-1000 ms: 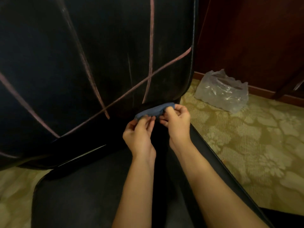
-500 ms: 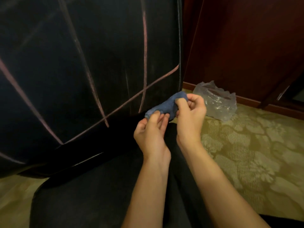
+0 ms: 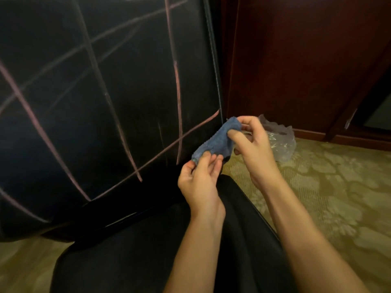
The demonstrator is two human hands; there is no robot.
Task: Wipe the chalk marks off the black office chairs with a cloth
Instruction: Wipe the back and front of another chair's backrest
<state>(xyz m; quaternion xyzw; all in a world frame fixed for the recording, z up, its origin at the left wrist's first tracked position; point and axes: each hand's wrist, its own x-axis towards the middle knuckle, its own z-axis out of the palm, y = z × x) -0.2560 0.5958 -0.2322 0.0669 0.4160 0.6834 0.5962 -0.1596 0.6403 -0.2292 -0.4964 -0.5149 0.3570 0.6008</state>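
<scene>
head view: blue cloth (image 3: pixel 213 142) is pinched betw. both hands, just right of the chair back (image 3: pixel 127 92) w/ pink chalk marks (image 3: pixel 178 98). lower-left end held by left hand (image 3: pixel 200 180), upper-right end by right hand (image 3: pixel 254 142). long axis runs diagonally, lower left to upper right.

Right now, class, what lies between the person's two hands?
In the head view, the blue cloth spans from the left hand to the right hand; both pinch it.
</scene>
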